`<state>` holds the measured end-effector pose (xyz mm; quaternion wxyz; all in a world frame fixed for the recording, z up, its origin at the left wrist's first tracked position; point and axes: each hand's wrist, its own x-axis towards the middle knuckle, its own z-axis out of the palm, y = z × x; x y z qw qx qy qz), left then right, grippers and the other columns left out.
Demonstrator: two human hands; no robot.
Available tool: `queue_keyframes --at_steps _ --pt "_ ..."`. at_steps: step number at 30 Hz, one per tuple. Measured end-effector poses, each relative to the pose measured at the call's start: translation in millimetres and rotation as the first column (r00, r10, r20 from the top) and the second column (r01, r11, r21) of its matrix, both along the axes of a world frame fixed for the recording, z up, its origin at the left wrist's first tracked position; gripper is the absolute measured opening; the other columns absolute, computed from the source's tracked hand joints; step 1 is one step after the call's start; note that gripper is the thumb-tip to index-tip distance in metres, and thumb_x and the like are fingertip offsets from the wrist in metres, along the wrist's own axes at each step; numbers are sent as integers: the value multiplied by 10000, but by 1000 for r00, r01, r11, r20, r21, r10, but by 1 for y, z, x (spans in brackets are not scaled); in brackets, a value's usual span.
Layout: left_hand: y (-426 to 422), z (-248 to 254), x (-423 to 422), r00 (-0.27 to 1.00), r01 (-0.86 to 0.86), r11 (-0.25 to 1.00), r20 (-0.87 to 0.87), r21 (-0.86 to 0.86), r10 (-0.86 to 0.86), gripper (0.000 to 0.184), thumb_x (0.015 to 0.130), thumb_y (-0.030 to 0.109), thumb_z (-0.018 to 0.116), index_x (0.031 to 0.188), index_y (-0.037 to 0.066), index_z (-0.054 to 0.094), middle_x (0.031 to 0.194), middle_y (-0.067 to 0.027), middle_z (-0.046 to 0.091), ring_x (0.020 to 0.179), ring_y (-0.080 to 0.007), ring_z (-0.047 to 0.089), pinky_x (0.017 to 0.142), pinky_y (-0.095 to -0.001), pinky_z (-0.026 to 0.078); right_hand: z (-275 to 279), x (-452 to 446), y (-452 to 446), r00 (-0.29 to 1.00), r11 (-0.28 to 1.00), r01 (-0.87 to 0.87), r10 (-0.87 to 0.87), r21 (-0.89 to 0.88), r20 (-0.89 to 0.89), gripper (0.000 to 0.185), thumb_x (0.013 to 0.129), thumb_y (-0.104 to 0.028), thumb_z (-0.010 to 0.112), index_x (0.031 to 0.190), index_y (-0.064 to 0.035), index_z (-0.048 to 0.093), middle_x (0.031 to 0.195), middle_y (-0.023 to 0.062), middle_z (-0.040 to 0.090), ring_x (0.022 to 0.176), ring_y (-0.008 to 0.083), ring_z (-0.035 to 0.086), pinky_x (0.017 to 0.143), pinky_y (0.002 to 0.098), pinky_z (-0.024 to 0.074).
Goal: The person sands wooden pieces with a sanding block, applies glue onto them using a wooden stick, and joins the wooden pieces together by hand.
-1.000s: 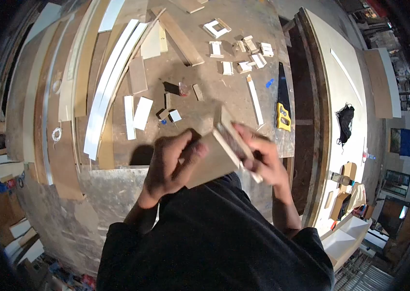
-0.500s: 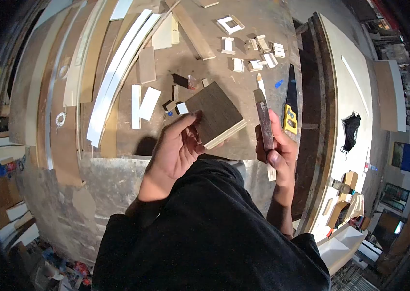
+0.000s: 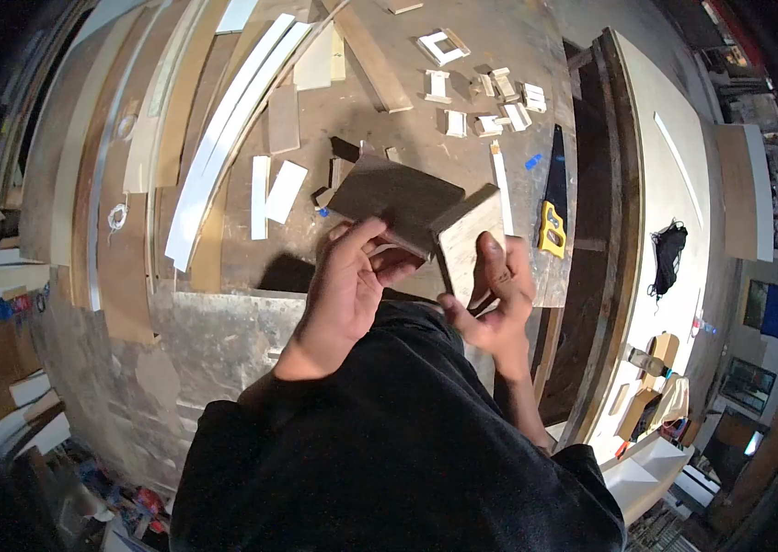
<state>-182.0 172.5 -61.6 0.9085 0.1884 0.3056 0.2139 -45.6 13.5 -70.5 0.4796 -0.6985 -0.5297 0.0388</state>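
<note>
My left hand (image 3: 352,276) grips a dark brown square wooden board (image 3: 398,195) by its near edge, thumb on the face and fingers beneath. My right hand (image 3: 497,299) is closed on a second wooden board (image 3: 473,241), tilted up so its pale face shows. The near corners of the two boards meet or almost meet in front of my chest; whether they touch I cannot tell. Both are held above the workbench (image 3: 334,120). Small wood offcuts lie just behind the left board, partly hidden by it.
A handsaw (image 3: 553,198) with a yellow handle lies at the bench's right edge. Several small wooden pieces (image 3: 502,87) sit farther back. Long strips (image 3: 232,138) cover the left side. A second table (image 3: 683,184) to the right bears a black cloth-like bundle (image 3: 668,258).
My right hand has moved left, turning its board from edge-on to show its pale face. The left board has tipped and rotated, and the two boards are now close together.
</note>
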Motion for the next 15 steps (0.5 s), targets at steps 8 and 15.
queue_keyframes --at_steps 8,15 --pt "-5 6 5 999 -42 999 -24 17 43 266 919 242 647 1098 46 631 1008 -99 709 878 -216 716 821 -348 594 2 2 -8 995 995 78 -81 63 59 774 621 -140 851 1330 -12 569 1032 206 592 807 278 616 681 379 520" --pt "-4 13 4 991 -51 999 -122 8 52 303 901 223 667 1127 32 599 1051 -123 680 929 -278 716 826 -374 592 -26 20 -3 894 958 247 -284 146 347 728 603 -138 865 1294 -148 635 1072 178 571 821 266 620 643 356 521"
